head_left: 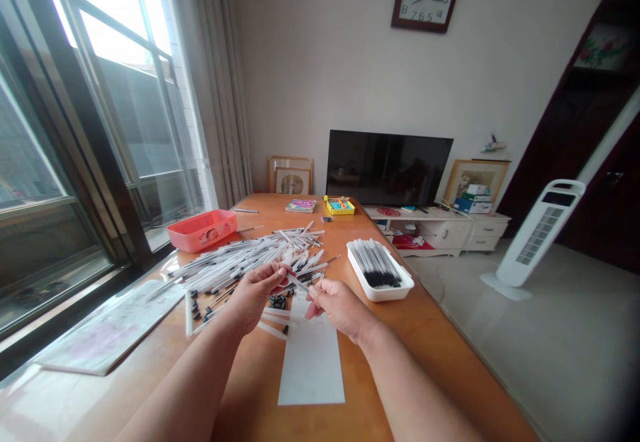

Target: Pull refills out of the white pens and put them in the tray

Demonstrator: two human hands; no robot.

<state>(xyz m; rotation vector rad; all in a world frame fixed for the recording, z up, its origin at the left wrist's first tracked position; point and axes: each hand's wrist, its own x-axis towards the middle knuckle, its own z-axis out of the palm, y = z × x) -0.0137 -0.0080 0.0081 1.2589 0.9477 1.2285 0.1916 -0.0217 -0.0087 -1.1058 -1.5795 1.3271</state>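
Observation:
A thin whitish pen barrel (299, 283) is held between my two hands above the table. My left hand (261, 290) pinches its far left end with thumb and fingers. The near right end sits in the closed fingers of my right hand (341, 307). Whether anything is inside the barrel is too small to tell. Under the hands lies a white paper strip (313, 369). Just beyond them spreads a loose pile of clear and white pen parts (240, 259), with small black caps (278, 302) scattered nearby.
Pens with black ends fill a white tray (383, 293) at the right. A pink box (203, 232) stands at the left behind a booklet (113, 335). Farther back are a magazine (301, 206) and a yellow box (340, 207). The table's right edge (450, 329) borders the floor.

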